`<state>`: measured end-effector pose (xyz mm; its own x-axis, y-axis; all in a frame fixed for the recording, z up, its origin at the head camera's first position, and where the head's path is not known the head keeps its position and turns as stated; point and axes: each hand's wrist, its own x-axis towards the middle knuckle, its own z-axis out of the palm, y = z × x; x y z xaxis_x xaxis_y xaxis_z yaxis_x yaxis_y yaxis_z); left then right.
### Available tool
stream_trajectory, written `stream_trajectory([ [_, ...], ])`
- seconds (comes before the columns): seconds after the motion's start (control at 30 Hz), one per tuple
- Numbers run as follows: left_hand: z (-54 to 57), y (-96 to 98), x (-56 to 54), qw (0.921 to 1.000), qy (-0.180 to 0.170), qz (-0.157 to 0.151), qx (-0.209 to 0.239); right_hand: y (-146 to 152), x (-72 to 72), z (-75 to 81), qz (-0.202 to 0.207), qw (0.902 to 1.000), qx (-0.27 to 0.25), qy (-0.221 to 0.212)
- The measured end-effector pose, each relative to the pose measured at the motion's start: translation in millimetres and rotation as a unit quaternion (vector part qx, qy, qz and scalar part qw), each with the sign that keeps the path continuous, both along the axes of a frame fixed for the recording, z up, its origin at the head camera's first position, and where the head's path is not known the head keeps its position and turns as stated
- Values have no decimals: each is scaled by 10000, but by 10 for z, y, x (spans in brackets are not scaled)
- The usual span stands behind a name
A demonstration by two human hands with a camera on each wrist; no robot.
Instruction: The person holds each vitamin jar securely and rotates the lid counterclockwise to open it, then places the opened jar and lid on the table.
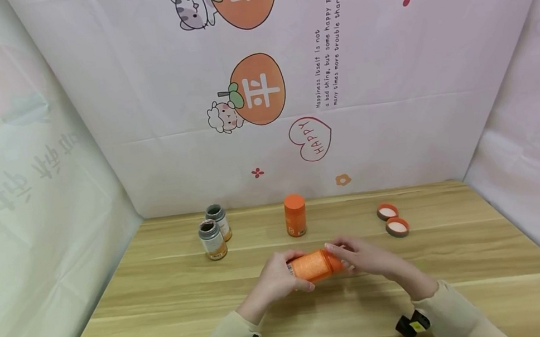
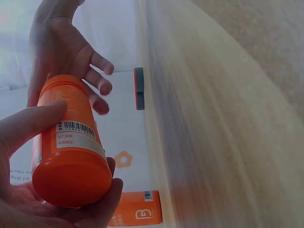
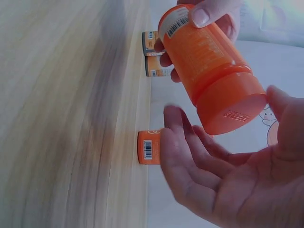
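Held above the tabletop (image 1: 167,316), tilted: one lidded orange bottle (image 1: 312,266), body clasped by the left grip (image 1: 279,275); right grip (image 1: 364,255) loosely spread at the lid (image 3: 232,102). Uncapping apparently in hand; firm lid grasp and twist seemingly required. Also listed: one upright orange bottle (image 1: 295,216), two uncapped grey jars (image 1: 214,245) (image 1: 224,224), two loose caps (image 1: 397,226) (image 1: 387,211).

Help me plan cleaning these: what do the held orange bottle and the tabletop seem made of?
Held orange bottle: probably plastic, smooth with a soft sheen; its cap bears lettering that looks moulded. Tabletop: wood or wood-look laminate, pale and streaked with grain; the pictures leave open which.
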<state>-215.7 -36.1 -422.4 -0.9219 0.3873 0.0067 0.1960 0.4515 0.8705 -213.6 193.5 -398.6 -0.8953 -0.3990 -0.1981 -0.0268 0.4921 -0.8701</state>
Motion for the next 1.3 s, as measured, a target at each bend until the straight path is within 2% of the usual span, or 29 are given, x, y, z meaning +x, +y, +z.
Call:
stream_trajectory([
  [0.17,-8,14,-5,9998,171,21,-53,-23,19,-3,76,9996,-114,-257],
  [0.37,-21,11,-16,9997,228,43,-19,-34,36,18,-123,9992,-163,-351],
  [0.47,-22,2,-18,9997,233,41,30,-28,47,37,-97,9991,-240,-337],
  [0.7,-29,-13,-24,9997,259,14,47,-2,59,54,174,9988,-423,-194],
  [0.97,-46,-26,-33,9995,291,14,106,31,56,32,292,9979,-577,-86],
  [1.2,-46,-24,-29,9997,250,31,78,66,47,30,511,9963,-439,527],
  [1.3,-44,-19,-28,9997,218,46,90,74,37,21,562,9950,-572,593],
])
